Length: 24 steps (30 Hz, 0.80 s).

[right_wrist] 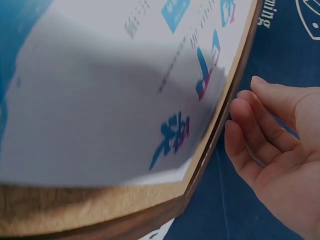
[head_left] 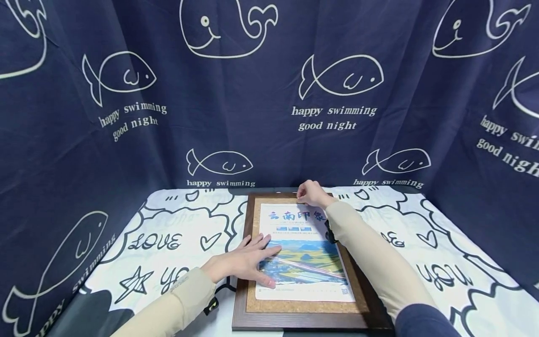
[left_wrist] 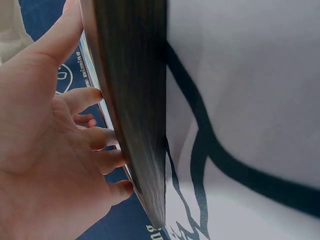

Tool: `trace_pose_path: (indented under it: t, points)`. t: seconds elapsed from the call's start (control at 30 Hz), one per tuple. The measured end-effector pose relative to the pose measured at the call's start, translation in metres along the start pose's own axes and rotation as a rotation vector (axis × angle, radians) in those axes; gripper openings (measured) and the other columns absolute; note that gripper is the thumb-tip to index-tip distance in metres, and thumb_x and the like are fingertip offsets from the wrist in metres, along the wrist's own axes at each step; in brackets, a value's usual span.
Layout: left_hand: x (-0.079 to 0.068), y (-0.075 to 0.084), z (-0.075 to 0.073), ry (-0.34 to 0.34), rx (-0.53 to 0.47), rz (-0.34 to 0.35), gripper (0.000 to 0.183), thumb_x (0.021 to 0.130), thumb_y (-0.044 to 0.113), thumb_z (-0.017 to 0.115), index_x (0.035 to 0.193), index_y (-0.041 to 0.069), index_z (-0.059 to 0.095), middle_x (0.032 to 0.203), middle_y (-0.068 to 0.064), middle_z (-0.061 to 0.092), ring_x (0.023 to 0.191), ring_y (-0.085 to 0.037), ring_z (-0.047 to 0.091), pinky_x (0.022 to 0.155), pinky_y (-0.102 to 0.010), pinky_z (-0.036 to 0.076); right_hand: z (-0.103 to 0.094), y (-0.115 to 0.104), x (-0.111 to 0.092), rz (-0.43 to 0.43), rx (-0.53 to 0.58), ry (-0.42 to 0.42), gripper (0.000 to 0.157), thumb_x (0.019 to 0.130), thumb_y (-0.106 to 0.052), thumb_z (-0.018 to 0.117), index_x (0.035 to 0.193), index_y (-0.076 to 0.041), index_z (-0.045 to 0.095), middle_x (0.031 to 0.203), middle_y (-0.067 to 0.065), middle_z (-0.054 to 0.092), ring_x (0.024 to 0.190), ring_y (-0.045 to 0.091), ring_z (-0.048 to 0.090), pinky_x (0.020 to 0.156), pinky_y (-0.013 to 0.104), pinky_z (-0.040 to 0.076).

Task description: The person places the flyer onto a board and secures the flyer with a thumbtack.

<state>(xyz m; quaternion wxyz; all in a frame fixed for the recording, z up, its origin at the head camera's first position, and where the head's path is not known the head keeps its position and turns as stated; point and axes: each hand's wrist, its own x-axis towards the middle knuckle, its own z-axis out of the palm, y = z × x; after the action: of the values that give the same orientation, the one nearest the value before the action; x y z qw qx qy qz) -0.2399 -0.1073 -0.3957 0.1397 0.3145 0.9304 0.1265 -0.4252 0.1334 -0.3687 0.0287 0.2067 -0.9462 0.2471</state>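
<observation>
A poster (head_left: 301, 234) with a blue and yellow landscape and Chinese characters lies on a cork board (head_left: 303, 306) in a dark wooden frame (head_left: 269, 322). My left hand (head_left: 246, 260) rests on the poster's left side, fingers spread and fairly straight. In the left wrist view its fingers (left_wrist: 109, 161) reach over the frame's edge. My right hand (head_left: 313, 193) is at the far edge of the board, fingers bent with their tips close together. The right wrist view has those fingertips right at the frame's edge; I cannot tell whether something small is between them.
A white cloth with black drawings (head_left: 177, 234) covers the table. Behind it and at both sides hangs a dark blue curtain (head_left: 269, 121) with white fish and lettering. A dark strap (head_left: 212, 305) is at my left wrist.
</observation>
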Motion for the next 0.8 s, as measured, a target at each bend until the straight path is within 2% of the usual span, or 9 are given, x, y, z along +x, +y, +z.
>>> trace_pose_path:
  t: [0.2,0.37,0.8]
  points:
    - [0.002,0.000,-0.001,-0.003,-0.002,-0.006,0.092,0.078,0.066,0.065,0.153,0.027,0.029,0.163,-0.012,0.010,0.152,-0.032,0.005,0.120,-0.057,0.002,0.010,-0.002,0.006,0.045,-0.031,-0.032,0.005,0.083,-0.002,0.072,0.080,-0.005,0.070,0.078,0.008,0.070,0.061,0.011,0.056,0.057,0.021,0.044]
    - [0.003,-0.001,-0.001,-0.005,-0.009,-0.004,0.092,0.078,0.066,0.065,0.153,0.027,0.028,0.164,-0.011,0.010,0.152,-0.031,0.004,0.120,-0.056,0.002,0.016,0.000,0.008,0.025,-0.072,-0.027,0.005,0.082,-0.003,0.073,0.079,-0.007,0.071,0.079,0.006,0.067,0.072,0.017,0.053,0.066,0.026,0.041]
    - [0.004,-0.004,0.000,-0.015,-0.018,-0.008,0.092,0.078,0.067,0.065,0.153,0.029,0.027,0.164,-0.010,0.007,0.152,-0.030,0.003,0.121,-0.056,0.001,0.025,0.003,0.012,0.003,-0.106,-0.019,0.007,0.080,-0.003,0.074,0.076,-0.008,0.071,0.072,0.002,0.064,0.071,0.017,0.054,0.068,0.027,0.042]
